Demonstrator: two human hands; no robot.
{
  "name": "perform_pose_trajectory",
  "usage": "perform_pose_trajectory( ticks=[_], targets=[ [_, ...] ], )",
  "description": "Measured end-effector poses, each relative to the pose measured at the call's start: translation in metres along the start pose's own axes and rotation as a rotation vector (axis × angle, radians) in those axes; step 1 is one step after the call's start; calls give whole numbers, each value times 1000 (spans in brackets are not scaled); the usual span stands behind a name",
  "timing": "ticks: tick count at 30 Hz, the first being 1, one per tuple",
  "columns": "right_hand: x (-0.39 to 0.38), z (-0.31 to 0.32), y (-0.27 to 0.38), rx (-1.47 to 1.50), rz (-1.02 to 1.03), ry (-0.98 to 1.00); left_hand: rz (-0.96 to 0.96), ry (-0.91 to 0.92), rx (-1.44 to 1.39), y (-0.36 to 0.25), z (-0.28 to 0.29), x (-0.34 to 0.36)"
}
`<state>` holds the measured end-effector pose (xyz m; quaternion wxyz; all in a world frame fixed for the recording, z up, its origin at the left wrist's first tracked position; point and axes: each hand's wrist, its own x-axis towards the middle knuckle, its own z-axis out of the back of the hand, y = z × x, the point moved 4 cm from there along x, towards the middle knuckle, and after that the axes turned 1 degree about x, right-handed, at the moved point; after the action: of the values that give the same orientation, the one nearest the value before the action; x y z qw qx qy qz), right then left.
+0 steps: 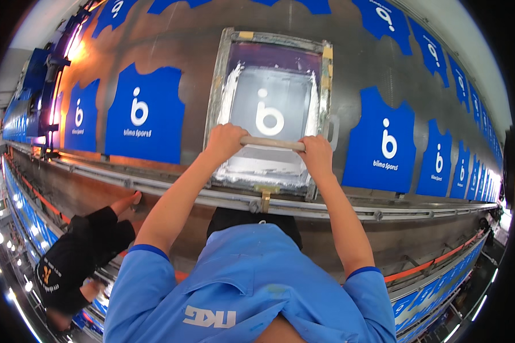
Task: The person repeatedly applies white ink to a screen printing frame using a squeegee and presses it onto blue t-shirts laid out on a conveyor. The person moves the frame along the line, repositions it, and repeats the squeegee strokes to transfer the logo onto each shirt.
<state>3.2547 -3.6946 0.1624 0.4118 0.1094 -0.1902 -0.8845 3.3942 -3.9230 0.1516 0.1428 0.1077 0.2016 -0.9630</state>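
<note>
A screen-printing frame (213,97) lies on the long table in front of me, white ink smeared around the inside of its mesh. Across its near part runs a squeegee (272,143) with a pale bar-like handle. My left hand (226,142) is wrapped round the left end of that handle, and my right hand (317,153) grips the right end. The squeegee's blade is hidden beneath the handle and my hands. Through the mesh a rounded white logo shows. Blue cut fabric panels with white prints lie on both sides, a left panel (166,103) and a right panel (403,123).
A metal rail (349,209) follows the table's near edge. Glowing orange heaters (56,97) stand over the table at the far left. Another person in black (68,257) is in the aisle at lower left. Further printed panels line a second table (440,280) behind me.
</note>
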Motion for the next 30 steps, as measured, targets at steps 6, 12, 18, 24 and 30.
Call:
perform_pose_trajectory(
  ticks=[6,12,18,24,30],
  targets=[
    [-104,-13,32,-15,41,-87,-56,-202,-10,-32,-29,-115],
    [-94,26,44,23,126,13,-50,-110,-40,-35,10,-123],
    [119,52,-34,-182,-100,175,1,100,-9,18,63,112],
    [232,51,-58,-185,-118,187,25,181,-38,54,94,218],
    [162,23,-53,-105,-128,77,-50,15,-35,42,61,155]
  ],
)
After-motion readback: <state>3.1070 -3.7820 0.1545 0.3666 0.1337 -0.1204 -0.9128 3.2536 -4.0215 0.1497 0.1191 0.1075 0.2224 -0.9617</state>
